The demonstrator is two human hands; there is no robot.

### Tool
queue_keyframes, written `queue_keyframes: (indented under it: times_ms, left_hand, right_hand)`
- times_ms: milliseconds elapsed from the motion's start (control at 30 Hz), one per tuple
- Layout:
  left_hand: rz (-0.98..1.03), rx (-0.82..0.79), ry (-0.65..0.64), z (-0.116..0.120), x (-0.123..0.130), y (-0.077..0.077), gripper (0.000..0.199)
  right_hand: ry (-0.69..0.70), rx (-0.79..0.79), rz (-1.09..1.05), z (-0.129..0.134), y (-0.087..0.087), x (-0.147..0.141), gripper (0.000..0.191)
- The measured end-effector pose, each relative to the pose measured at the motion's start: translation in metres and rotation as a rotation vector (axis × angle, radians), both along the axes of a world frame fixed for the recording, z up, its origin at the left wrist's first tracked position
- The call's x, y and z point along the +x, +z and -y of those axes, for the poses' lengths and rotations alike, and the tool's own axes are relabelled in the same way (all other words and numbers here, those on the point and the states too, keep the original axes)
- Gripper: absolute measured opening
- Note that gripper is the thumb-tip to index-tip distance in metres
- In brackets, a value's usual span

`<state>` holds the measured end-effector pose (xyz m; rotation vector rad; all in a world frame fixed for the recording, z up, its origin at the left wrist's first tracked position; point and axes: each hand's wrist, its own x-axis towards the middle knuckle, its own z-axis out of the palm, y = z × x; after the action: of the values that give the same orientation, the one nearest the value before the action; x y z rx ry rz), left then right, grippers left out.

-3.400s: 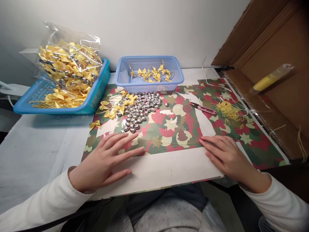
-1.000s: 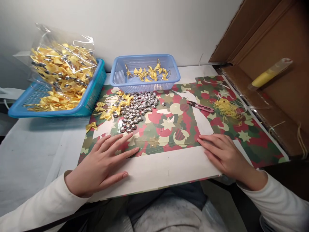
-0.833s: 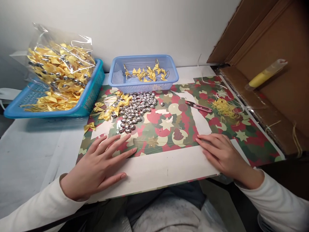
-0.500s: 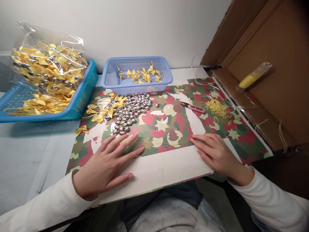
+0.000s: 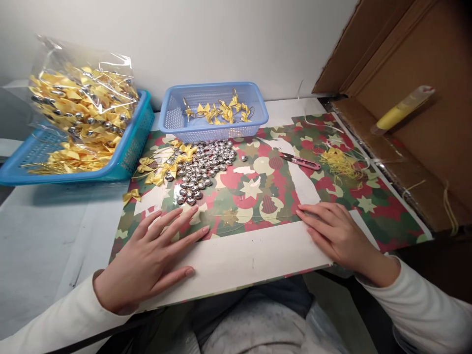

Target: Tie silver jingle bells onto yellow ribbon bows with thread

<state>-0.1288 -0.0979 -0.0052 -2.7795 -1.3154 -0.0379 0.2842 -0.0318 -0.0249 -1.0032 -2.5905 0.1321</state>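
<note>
My left hand (image 5: pixel 155 253) lies palm down at the near left of the patterned board (image 5: pixel 401 219), fingers spread, holding nothing visible. My right hand (image 5: pixel 341 238) rests on the board's near right part with fingers stretched out, its fingertips touching the end of a thin thread (image 5: pixel 254 219) that runs between the hands. Beyond my left hand lies a pile of small silver bells (image 5: pixel 206 164). Yellow ribbon bows (image 5: pixel 162 172) on stems lie against its left side, and one single bow (image 5: pixel 132 196) sits nearer the board's left edge.
A blue basket (image 5: pixel 214 133) with yellow bows stands at the back. At left, another basket (image 5: pixel 127 157) holds bows and a clear bag (image 5: pixel 83 101). Pink snips (image 5: pixel 300 161) and tangled yellow thread (image 5: pixel 341 164) lie right. Cardboard (image 5: pixel 398 64) with a yellow-filled tube (image 5: pixel 401 110) borders the right.
My left hand has slid left and a little toward me, away from the thread. My right hand stays at nearly the same place on the board. The view has shifted slightly.
</note>
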Motion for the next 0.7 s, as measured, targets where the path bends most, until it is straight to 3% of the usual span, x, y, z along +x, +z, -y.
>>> queue_keyframes:
  times_ms: [233, 367, 500, 700]
  left_hand:
    - [0.019, -0.005, 0.097, 0.007, -0.004, 0.004, 0.065]
    - [0.003, -0.006, 0.050, 0.008, -0.009, 0.005, 0.068]
    - [0.068, -0.022, 0.115, 0.008, -0.008, 0.007, 0.068]
    - [0.118, -0.037, 0.017, 0.011, 0.006, 0.005, 0.063]
  right_hand:
    - [0.004, -0.006, 0.003, 0.000, 0.000, 0.000, 0.041]
    - [0.009, -0.009, 0.004, 0.000, 0.000, 0.000, 0.041]
    - [0.010, -0.013, 0.003, 0.000, -0.001, 0.001, 0.043]
    - [0.019, -0.003, -0.001, -0.001, -0.002, 0.002, 0.041]
